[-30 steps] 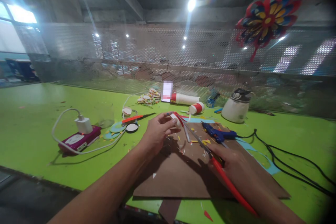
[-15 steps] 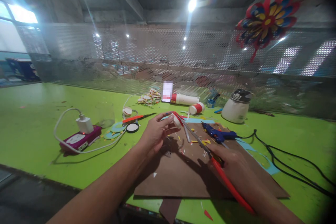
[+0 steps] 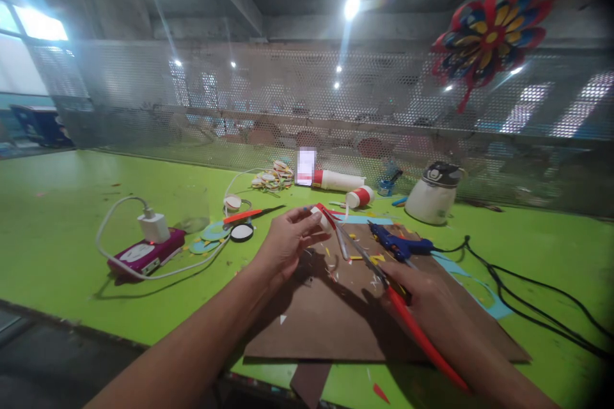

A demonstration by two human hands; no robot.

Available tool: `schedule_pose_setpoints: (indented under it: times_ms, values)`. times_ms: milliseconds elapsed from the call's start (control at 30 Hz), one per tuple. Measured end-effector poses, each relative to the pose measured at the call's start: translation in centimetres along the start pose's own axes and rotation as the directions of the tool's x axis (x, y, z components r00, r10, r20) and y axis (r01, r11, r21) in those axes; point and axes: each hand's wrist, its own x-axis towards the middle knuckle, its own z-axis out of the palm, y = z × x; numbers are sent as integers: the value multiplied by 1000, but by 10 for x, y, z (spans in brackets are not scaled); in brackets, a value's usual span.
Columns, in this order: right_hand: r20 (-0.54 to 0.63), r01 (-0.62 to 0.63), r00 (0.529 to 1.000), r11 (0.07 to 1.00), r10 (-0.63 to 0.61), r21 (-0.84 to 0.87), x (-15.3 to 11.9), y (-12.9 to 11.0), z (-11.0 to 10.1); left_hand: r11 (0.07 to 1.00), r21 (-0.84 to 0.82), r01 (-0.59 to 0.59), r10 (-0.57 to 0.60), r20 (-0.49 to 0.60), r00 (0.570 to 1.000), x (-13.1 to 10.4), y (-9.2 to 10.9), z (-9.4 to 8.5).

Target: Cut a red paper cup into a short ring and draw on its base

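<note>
Between the fingers and thumb of my left hand (image 3: 290, 239) is a small red-and-white paper cup piece (image 3: 326, 217), held above a brown board (image 3: 307, 332). My right hand (image 3: 426, 294) is closed around the red-handled scissors (image 3: 377, 268). Their long metal blades reach up and left to the edge of the cup piece. A thin strip hangs by the blades over the board. Small paper scraps lie scattered beneath. Just beyond my right hand, a blue glue gun (image 3: 400, 244) rests on the board.
A purple power strip (image 3: 146, 254) with a white charger stands left, near an orange knife (image 3: 244, 215) and a black-rimmed lid (image 3: 242, 232). Behind are a phone (image 3: 306, 166), stacked paper cups (image 3: 340, 180), a cut cup (image 3: 359, 197) and a white pot (image 3: 432, 195). Black cords (image 3: 527, 294) run right.
Both hands stay in nearly the same place. The cup piece has tilted slightly at the blades, and the scissors have shifted only a little.
</note>
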Motion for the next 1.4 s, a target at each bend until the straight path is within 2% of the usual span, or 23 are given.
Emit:
schedule_pose_setpoints:
  times_ms: [333, 633, 867, 1033, 1167, 1400]
  values:
    - [27, 15, 999, 999, -17, 41, -1, -8, -6, 1000, 9, 3, -3, 6, 1000, -1, 0, 0]
    - [66, -31, 997, 998, 34, -47, 2, -7, -4, 1000, -6, 5, -5, -33, 999, -2, 1, 1]
    - [24, -24, 999, 999, 25, -41, 1, -7, -4, 1000, 6, -25, 25, -28, 999, 0, -3, 1]
    - [39, -42, 998, 999, 43, -24, 0, -8, -7, 1000, 9, -26, 26, -35, 999, 0, -4, 0]
    - [25, -25, 999, 1000, 25, 0, -1, -7, -6, 1000, -3, -13, 13, -41, 999, 0, -4, 0]
    - [-18, 28, 999, 999, -28, 18, -1, -5, -2, 999, -8, 38, -38, 21, 999, -1, -2, 0]
